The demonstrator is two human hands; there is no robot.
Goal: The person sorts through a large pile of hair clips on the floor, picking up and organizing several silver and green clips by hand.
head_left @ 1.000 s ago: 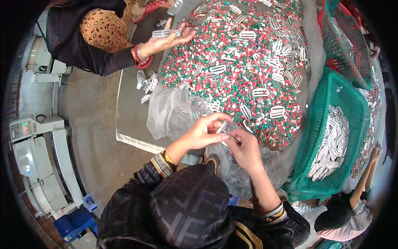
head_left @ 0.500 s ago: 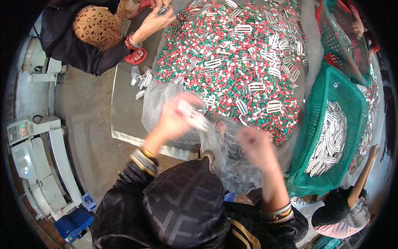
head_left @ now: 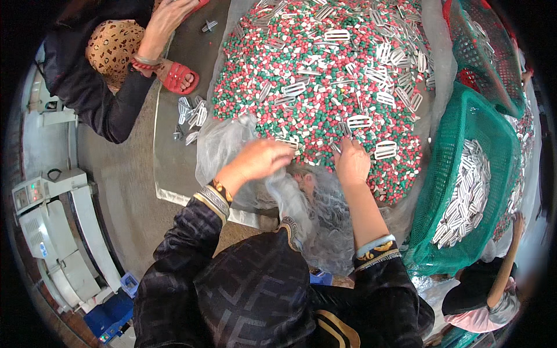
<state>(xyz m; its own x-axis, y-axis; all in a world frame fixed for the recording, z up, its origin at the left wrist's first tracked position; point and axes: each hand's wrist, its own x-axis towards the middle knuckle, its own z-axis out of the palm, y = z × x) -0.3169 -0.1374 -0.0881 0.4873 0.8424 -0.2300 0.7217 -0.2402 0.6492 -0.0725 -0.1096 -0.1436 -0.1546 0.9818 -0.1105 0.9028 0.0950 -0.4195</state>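
My left hand (head_left: 262, 159) reaches over the near edge of a bed of small red, green and white pellets (head_left: 325, 110). Its fingertips are at a slotted silver metal buckle (head_left: 288, 143); slight blur hides whether they grip it. To its right, my right hand (head_left: 353, 165) has its fingers closed at the tips on a narrow silver buckle (head_left: 336, 148). Just beyond those fingers lies a wider slotted buckle (head_left: 359, 121) on the pellets, and another buckle (head_left: 385, 150) rests to the right. Sheer whitish netting (head_left: 290, 194) is bunched beneath my wrists.
A green mesh basket (head_left: 426, 194) at the right holds many silver buckles. Behind it stands a red and green basket (head_left: 493, 69). A small buckle pile (head_left: 194, 113) lies on the grey table at left. A co-worker's hand (head_left: 165, 26) is at upper left.
Both hands have moved onto the pellets, the right one forward and left. The blurred pale thing in my left hand is no longer seen there. The co-worker's arm at upper left has shifted left.
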